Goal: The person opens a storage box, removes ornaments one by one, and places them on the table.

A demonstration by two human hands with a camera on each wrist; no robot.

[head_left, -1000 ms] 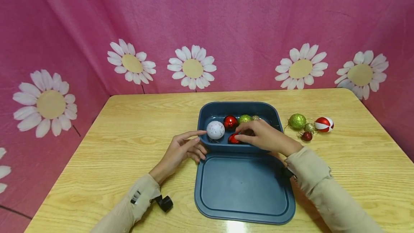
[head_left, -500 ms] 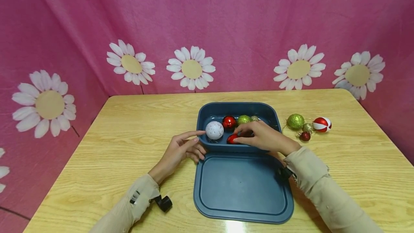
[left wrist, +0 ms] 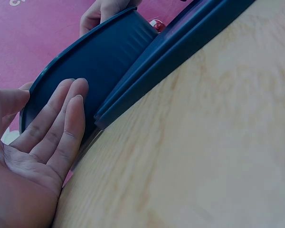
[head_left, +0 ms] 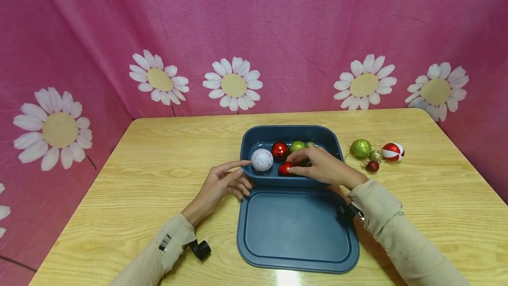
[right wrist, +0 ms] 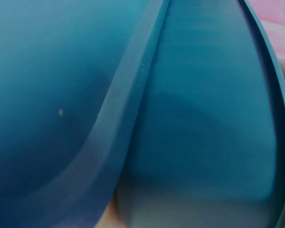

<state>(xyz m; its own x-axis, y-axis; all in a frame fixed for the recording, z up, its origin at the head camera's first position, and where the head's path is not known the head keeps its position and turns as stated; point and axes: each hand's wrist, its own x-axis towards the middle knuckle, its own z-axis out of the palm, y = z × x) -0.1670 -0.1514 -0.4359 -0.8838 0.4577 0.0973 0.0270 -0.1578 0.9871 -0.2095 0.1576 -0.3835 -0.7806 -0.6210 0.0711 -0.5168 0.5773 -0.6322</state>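
Note:
A dark blue box (head_left: 248, 140) stands on the table with several Christmas baubles inside. My right hand (head_left: 317, 165) reaches over its front edge, thumb and fingers pinching a shiny red bauble (head_left: 284, 169) near the front wall. Beside that lie a speckled white bauble (head_left: 262, 159), a second red bauble (head_left: 280, 149) and a glittery green bauble (head_left: 298, 146). A small gold bauble (head_left: 311, 144) is partly hidden behind my right hand. At the front left corner, my left hand (left wrist: 42, 137) touches the box with fairly straight fingers. The right wrist view shows only box wall and lid close up.
The box's blue lid (head_left: 295, 231) lies flat in front of it. Right of the box are a green glitter bauble (head_left: 360, 148), a small gold bauble (head_left: 375, 156), a dark red bauble (head_left: 372, 166) and a red-and-white bauble (head_left: 393, 152). A pink flowered cloth (head_left: 293, 47) hangs behind the table.
The pinched red bauble has shifted slightly between my right fingers. Both hands have otherwise stayed in place, and the head view has drifted a little.

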